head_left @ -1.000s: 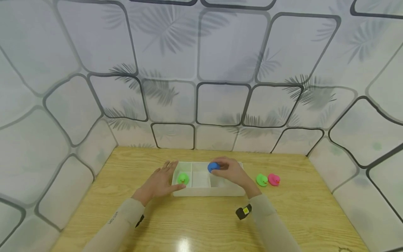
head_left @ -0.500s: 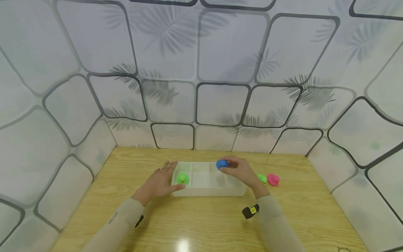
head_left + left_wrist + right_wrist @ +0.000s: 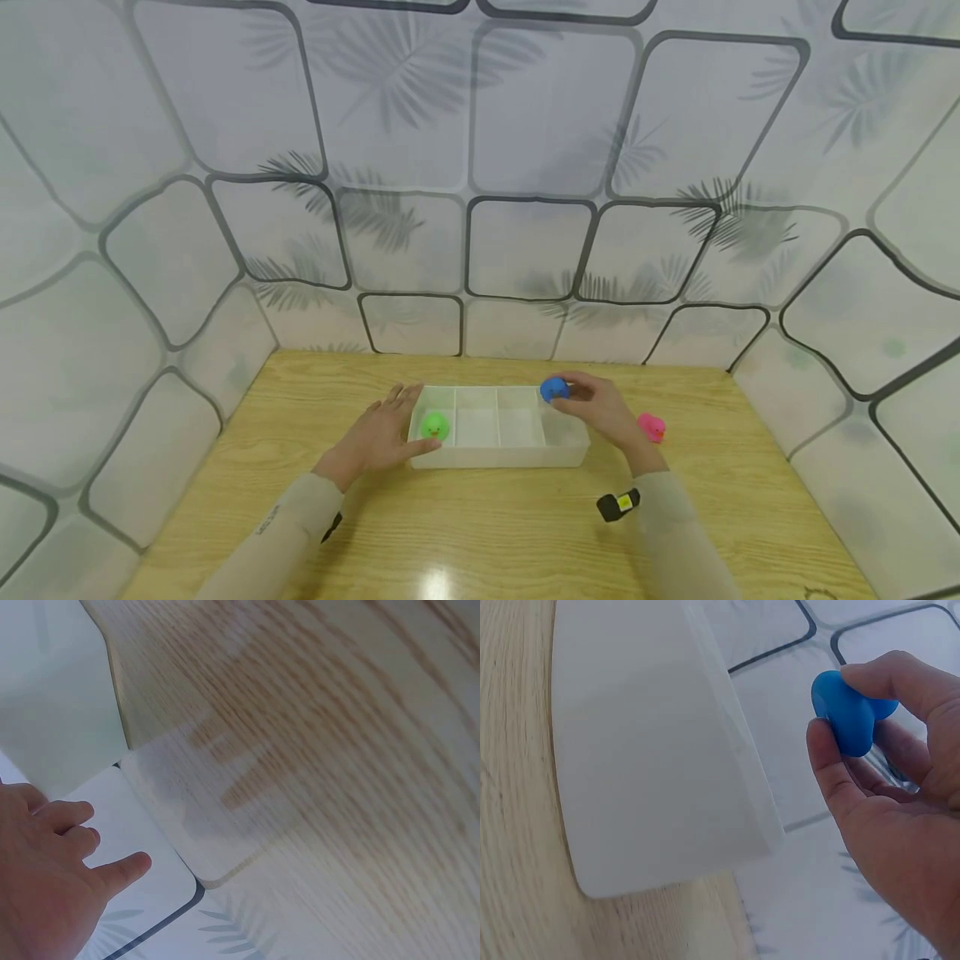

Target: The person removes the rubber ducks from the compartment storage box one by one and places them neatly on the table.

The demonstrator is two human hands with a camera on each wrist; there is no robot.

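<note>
My right hand [image 3: 602,410] pinches a blue rubber duck [image 3: 554,389] between thumb and fingers, above the rightmost compartment of a white divided box [image 3: 498,457]. In the right wrist view the blue duck [image 3: 846,712] is held clear above the box's wall [image 3: 660,750]. My left hand [image 3: 378,432] lies at the box's left end with its fingers spread, the thumb along the near left corner. A green rubber duck [image 3: 435,427] sits in the leftmost compartment, beside that thumb. The left wrist view shows part of the left hand [image 3: 52,877] at its edge.
A pink rubber duck [image 3: 652,427] stands on the wooden table [image 3: 480,525] right of the box, just beyond my right wrist. The green duck that was beside it is hidden behind the hand. A patterned cloth wall [image 3: 525,250] encloses the back and sides.
My right hand has moved to the right over the box, carrying the blue duck from the third compartment to the rightmost one. It now covers the loose green duck. The left hand stays put.
</note>
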